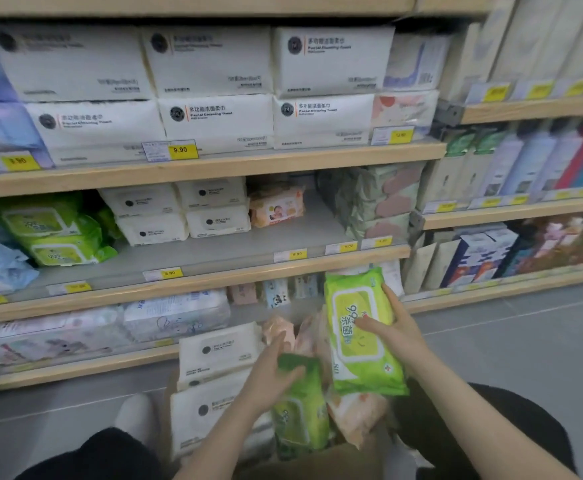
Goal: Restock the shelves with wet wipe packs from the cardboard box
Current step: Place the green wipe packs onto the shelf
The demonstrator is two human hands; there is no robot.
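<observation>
My right hand grips a green wet wipe pack, held upright above the cardboard box. My left hand reaches down into the box, its fingers curled over the top of a second green pack. White wipe packs and peach packs stand in the box around it. On the middle shelf, matching green packs are stacked at the left, with white packs and a peach baby pack further right.
White facial towel packs fill the upper shelf. The lowest shelf holds pale packs. A second shelving unit stands at right over grey floor. My knees and a white shoe sit beside the box.
</observation>
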